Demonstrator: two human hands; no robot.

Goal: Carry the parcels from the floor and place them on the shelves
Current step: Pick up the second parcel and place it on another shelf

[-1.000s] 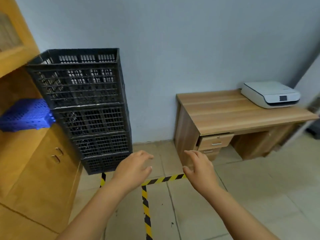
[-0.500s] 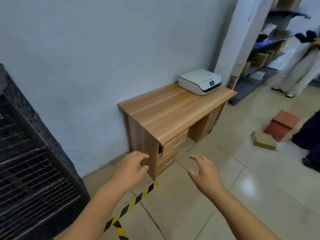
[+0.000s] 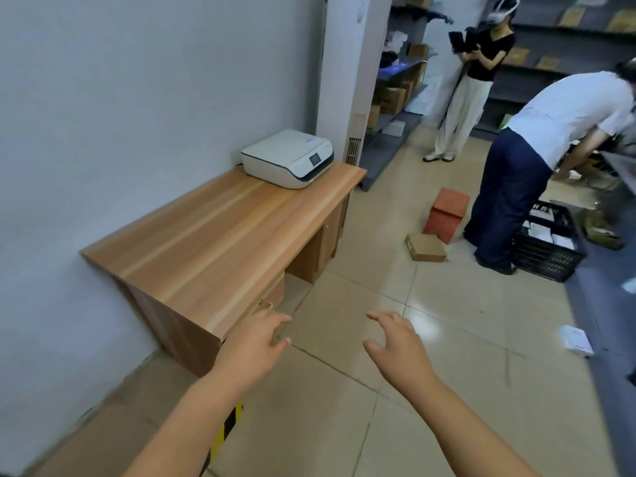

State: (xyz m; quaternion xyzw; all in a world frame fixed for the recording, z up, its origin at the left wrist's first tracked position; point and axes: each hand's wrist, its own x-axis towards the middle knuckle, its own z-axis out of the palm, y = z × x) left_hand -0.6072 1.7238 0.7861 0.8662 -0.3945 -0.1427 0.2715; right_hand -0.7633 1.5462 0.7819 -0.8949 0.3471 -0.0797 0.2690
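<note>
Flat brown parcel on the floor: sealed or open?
Appears shut: the brown parcel lies flat on the tiles, top face unbroken, no flap raised. Tape is too small to tell.

Bare tiled floor lies open ahead of both hands, with the desk close along the left and the printer on its far end. Farther on, a red box and a flat carton sit on the floor beside a bending person and a black crate, narrowing the way. The shelves beyond seem reachable only through the gap between the desk and the boxes.
</note>
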